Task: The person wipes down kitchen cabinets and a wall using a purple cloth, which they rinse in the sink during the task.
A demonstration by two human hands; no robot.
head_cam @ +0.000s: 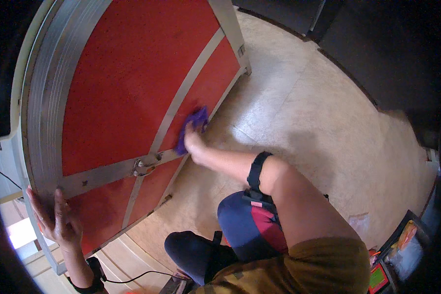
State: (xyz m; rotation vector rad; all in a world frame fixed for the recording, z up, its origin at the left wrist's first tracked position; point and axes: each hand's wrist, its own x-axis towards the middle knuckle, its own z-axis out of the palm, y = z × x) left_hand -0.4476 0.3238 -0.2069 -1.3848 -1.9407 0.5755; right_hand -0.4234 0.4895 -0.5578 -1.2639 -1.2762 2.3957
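A red door panel (132, 81) with grey metal strips and frame stands before me. My right hand (194, 141) presses a purple cloth (202, 115) against the lower red section, beside the bottom edge; hand and cloth are slightly blurred. To the left, my left hand (60, 224) rests with spread fingers on the door's ribbed metal edge, holding nothing. A metal latch or handle (145, 168) sits on the grey cross strip, between my hands and nearer the right one. Part of the cloth is hidden behind my right hand.
Beige floor (279, 110) extends to the right of the panel, up to dark panels (375, 55) at the upper right. An open container (404, 250) with packaged items stands at the lower right. A black cable (132, 280) runs from my left wrist strap. My bent knees are below.
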